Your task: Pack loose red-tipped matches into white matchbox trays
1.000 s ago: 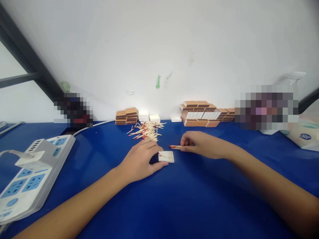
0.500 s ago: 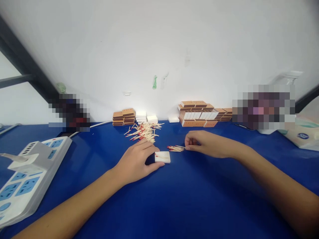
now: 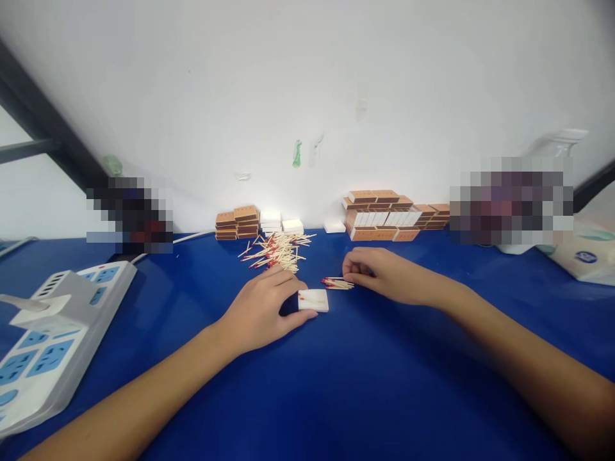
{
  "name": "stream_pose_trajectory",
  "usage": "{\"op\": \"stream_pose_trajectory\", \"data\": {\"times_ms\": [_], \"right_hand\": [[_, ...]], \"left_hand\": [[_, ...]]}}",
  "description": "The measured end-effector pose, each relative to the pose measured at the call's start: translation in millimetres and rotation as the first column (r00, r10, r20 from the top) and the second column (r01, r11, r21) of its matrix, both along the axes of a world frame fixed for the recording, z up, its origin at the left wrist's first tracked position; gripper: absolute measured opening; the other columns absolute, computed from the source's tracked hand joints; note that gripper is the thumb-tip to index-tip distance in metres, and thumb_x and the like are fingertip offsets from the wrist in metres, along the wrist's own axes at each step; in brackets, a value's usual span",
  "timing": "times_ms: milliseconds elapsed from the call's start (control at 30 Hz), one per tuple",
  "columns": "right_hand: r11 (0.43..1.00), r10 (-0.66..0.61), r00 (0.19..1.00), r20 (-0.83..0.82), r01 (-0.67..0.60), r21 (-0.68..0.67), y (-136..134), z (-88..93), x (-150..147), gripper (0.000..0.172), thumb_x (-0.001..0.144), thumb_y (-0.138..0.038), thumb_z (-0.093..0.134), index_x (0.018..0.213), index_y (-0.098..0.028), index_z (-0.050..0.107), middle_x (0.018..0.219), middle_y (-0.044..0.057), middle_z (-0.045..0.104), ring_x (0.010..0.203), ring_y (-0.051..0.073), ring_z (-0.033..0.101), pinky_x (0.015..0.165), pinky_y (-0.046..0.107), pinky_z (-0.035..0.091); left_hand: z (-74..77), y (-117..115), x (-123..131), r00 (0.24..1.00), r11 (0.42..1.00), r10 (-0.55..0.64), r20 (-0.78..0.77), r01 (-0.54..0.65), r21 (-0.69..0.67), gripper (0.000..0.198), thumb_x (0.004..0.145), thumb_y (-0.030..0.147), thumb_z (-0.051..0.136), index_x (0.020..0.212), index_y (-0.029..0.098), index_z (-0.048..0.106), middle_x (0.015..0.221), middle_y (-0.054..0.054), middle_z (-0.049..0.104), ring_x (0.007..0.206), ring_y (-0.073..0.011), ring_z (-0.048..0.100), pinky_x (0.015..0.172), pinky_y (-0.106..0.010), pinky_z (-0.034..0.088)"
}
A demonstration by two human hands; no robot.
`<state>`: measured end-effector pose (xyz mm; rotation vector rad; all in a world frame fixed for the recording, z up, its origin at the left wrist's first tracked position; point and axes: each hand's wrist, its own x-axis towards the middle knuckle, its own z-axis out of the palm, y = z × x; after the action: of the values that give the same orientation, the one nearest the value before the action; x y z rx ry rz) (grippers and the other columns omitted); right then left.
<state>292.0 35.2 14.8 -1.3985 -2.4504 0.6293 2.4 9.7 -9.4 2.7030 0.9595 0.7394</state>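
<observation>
Mid-frame, the left hand (image 3: 264, 307) grips a white matchbox tray (image 3: 317, 307); the right hand (image 3: 372, 270), fingers curled, meets a small match bundle (image 3: 337, 283), its hold unclear. Gathering matches seems underway, calling for a fine pinch.

Counts: 2 hands, left hand (image 3: 262, 307) and right hand (image 3: 375, 272). 1 white tray (image 3: 314, 303) in the left grip; matches inside too blurred to count. 1 small match bunch (image 3: 337, 283) at the right fingertips, several overlapping, no exact number. 1 big match heap (image 3: 283, 253) just beyond the left grip, uncountable. Past that heap: 2 white stacks (image 3: 270, 224), 2 brown box stacks (image 3: 236, 224). Beyond, between both grips: 1 lone white block (image 3: 334, 226). Behind right hand: 1 matchbox wall (image 3: 382, 218), 2 boxes in its top row. Left of left grip: 1 power strip (image 3: 98, 323), 1 adapter (image 3: 57, 307).
</observation>
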Motion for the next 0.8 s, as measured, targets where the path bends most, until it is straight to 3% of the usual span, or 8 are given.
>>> {"op": "stream_pose_trajectory", "data": {"times_ms": [200, 500, 800], "right_hand": [[0.998, -0.002, 0.999, -0.038, 0.004, 0.058, -6.6, -1.6, -8.5, 0.028, 0.096, -0.051, 0.065, 0.101, -0.023, 0.067, 0.094, 0.004, 0.065, 0.082, 0.019, 0.059, 0.070, 0.031, 0.044], [1.000, 0.000, 0.999, -0.035, -0.001, -0.017, -12.5, -4.4, -17.6, 0.018, 0.102, -0.037, 0.056, 0.095, -0.022, 0.063, 0.105, 0.006, 0.062, 0.090, 0.019, 0.061, 0.080, 0.033, 0.047], [1.000, 0.010, 0.999, 0.038, -0.009, -0.022, -14.7, -1.8, -19.1, 0.024, 0.106, -0.037, 0.049, 0.095, -0.020, 0.061, 0.105, 0.007, 0.061, 0.089, 0.020, 0.061, 0.081, 0.034, 0.047]], "left_hand": [[0.0, -0.1, 0.2, 1.000, 1.000, -0.003, 0.000, 0.003, -0.006, 0.027, 0.094, 0.040, 0.073, 0.112, 0.021, 0.069, 0.106, -0.007, 0.072, 0.100, -0.0243, 0.066, 0.089, -0.040, 0.055], [0.1, 0.7, 0.1, 1.000, 1.000, -0.001, -0.004, 0.001, -0.007, 0.027, 0.094, 0.040, 0.073, 0.111, 0.020, 0.070, 0.106, -0.007, 0.072, 0.100, -0.0243, 0.066, 0.089, -0.040, 0.056], [1.0, 0.3, 1.3, 1.000, 1.000, -0.002, 0.001, 0.002, 0.002, 0.028, 0.094, 0.041, 0.072, 0.112, 0.020, 0.070, 0.105, -0.007, 0.072, 0.099, -0.0242, 0.066, 0.088, -0.040, 0.055]]}}
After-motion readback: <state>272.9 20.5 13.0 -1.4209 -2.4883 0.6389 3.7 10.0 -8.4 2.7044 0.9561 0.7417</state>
